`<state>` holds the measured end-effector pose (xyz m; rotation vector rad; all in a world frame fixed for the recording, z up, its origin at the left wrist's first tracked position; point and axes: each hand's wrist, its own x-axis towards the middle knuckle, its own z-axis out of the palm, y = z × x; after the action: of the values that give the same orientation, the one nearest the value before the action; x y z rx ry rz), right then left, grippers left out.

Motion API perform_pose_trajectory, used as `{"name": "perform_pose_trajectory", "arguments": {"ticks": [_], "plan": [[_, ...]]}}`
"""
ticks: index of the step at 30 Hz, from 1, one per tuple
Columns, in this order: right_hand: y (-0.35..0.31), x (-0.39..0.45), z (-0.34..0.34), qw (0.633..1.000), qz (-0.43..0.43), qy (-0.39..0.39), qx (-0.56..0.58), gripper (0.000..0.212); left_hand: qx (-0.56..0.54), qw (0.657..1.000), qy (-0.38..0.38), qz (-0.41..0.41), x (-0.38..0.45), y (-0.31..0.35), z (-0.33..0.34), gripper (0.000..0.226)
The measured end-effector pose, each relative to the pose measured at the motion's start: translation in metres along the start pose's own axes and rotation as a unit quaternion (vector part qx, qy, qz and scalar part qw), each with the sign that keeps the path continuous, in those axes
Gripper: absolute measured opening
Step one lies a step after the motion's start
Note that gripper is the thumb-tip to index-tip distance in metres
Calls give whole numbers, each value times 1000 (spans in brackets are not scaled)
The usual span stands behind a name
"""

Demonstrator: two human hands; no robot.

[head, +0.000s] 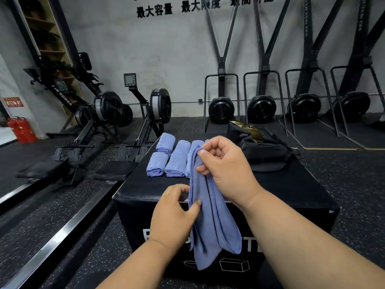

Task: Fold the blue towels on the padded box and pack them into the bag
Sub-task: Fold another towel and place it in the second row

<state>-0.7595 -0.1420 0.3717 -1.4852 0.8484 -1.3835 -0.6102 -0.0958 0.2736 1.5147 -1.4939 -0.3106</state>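
Head view, looking forward-down, close over padded box (291, 184).

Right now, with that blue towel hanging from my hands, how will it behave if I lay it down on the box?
The blue towel hangs in soft folds from the right hand, so it is probably floppy and light. It will likely slump and crease rather than lie flat unaided.

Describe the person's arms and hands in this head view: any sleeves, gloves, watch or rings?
Both arms are bare all the way to the frame edge; no sleeves show. The left hand and right hand wear no gloves. No watch, band or ring is visible on either wrist or on the fingers that show. Fingernails look short and unpainted.
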Motion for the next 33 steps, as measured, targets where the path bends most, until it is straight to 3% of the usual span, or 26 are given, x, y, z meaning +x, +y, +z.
{"name": "perform_pose_trajectory", "arguments": {"ticks": [6,17,23,27,33], "plan": [[1,5,-13,999,-23,15,15,9,-103,988,-68,-95,-2,-23,-5,6],[21,15,-34,997,-9,81,1,7,-113,983,-100,-106,-3,-67,-38,28],[34,21,-51,994,6,109,-19,8,-169,975,-60,-129,5,-82,-56,29],[44,24,-57,993,16,116,-21,9,-190,972,-16,-138,8,-88,-61,14],[57,17,-56,996,39,72,-47,20,-265,952,43,-146,17,-83,-64,20]]}}
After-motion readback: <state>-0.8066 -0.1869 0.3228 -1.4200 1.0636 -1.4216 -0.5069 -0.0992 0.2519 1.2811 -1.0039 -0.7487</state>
